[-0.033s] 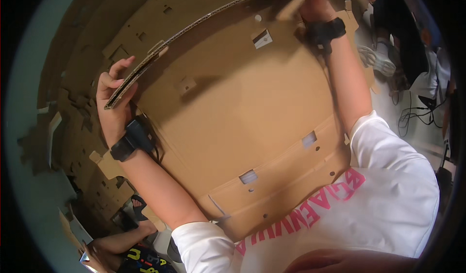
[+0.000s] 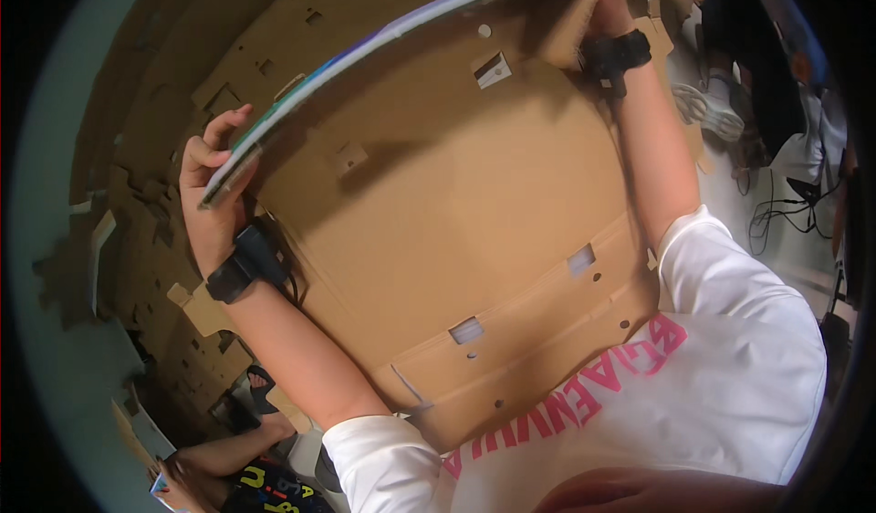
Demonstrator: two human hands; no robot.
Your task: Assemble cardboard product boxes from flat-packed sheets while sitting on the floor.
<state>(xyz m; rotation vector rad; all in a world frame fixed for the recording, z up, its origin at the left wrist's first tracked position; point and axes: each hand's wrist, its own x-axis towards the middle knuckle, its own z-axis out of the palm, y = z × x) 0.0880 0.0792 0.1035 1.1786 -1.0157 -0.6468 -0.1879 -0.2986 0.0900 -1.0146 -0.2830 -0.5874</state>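
A large brown cardboard sheet (image 2: 456,230) with cut-out slots and round holes stretches in front of me, its near edge by my shirt. Its far part is raised as a curved panel (image 2: 383,47), with a thin strip of white, blue, purple and green along the top edge. My left hand (image 2: 212,162) is closed around the panel's left end, fingers behind it. At the far right corner my right hand (image 2: 610,6) grips the panel beside a small folded flap (image 2: 573,25); some of its fingers are hidden behind the cardboard.
More cut cardboard sheets (image 2: 155,184) lie beyond and to the left. At the lower left another person's arm (image 2: 228,444) shows, a hand near a pale-edged piece. On the right are a person's shoe (image 2: 721,120) and black cables (image 2: 789,221) on the floor.
The raised panel has tilted, so its coloured outer face shows as a strip where the brown corrugated edge was. The small right flap has swung toward my right wrist.
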